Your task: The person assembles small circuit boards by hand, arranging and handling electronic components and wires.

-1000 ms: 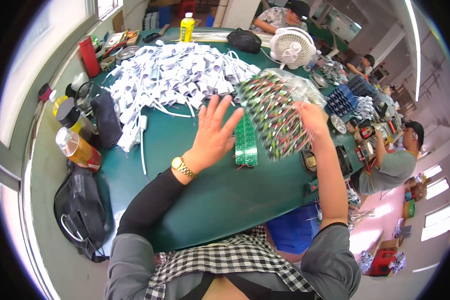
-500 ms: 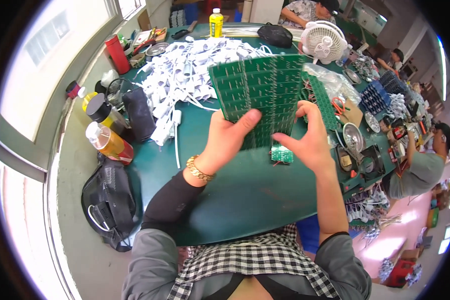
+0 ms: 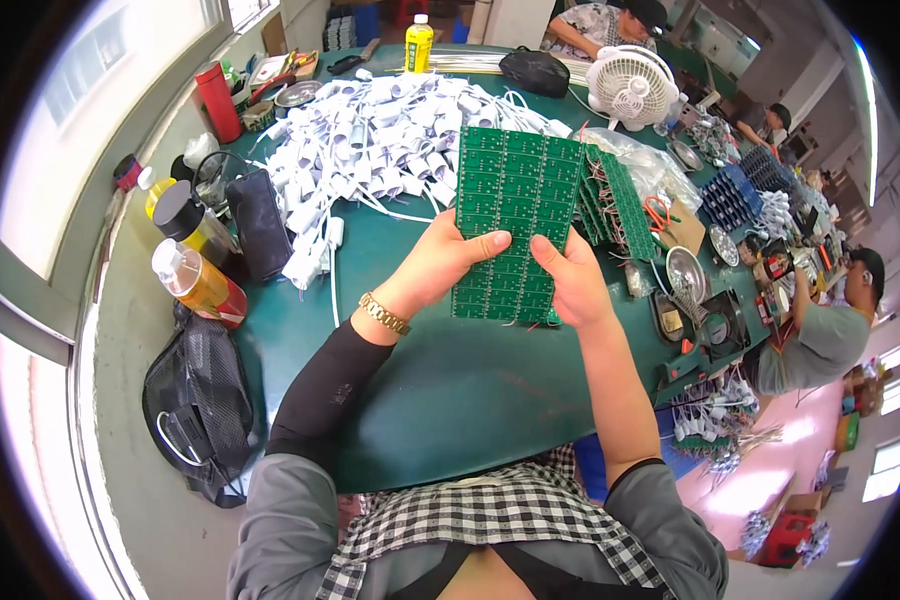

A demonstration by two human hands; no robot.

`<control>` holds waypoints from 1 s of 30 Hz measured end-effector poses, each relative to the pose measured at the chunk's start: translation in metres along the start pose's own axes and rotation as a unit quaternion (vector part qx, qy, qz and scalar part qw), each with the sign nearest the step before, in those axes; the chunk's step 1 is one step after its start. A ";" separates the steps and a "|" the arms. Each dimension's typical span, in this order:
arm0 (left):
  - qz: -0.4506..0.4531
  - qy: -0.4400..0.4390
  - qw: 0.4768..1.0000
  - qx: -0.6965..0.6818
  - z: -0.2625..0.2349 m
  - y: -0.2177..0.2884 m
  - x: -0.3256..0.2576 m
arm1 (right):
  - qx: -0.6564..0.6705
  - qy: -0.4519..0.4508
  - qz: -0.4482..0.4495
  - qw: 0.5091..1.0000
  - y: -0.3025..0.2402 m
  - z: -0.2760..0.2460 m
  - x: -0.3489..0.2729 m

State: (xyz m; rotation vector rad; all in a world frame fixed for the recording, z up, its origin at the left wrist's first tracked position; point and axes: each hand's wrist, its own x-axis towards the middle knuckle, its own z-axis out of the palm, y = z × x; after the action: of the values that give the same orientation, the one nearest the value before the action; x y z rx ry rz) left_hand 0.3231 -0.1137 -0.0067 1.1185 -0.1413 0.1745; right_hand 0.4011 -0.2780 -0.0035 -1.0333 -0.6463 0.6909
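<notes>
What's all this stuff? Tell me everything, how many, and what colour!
Table: one, green, centre
Circuit panel: one seen, green, held at centre
Other circuit boards: several, green, right of panel
Socket-like pieces: uncounted heap, white, upper left
Yellow bottle: one, yellow, far edge
Side bottles: three, yellowish and dark, left
Flask: one, red, upper left
Pouch: one, black, left
Mesh bag: one, black, lower left
Fan: one, white, far right
Scissors: one pair, orange-handled, right
Co-workers: three, varied tops, far and right
Small parts: too jumbled to count, mixed, right
Apron: one, black-and-white, bottom
Left hand: one, bare, panel's left edge
Right hand: one, bare, panel's right edge
</notes>
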 end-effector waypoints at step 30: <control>0.069 0.281 0.931 0.223 -0.032 -0.084 0.021 | -0.303 0.358 -0.113 0.876 0.096 -0.006 0.046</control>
State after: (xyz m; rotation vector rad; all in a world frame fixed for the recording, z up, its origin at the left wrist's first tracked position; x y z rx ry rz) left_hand 0.3619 -0.1191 -0.0899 1.4661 0.3499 0.6707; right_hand 0.4148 -0.2122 -0.0870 -1.6422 -0.3087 -0.1535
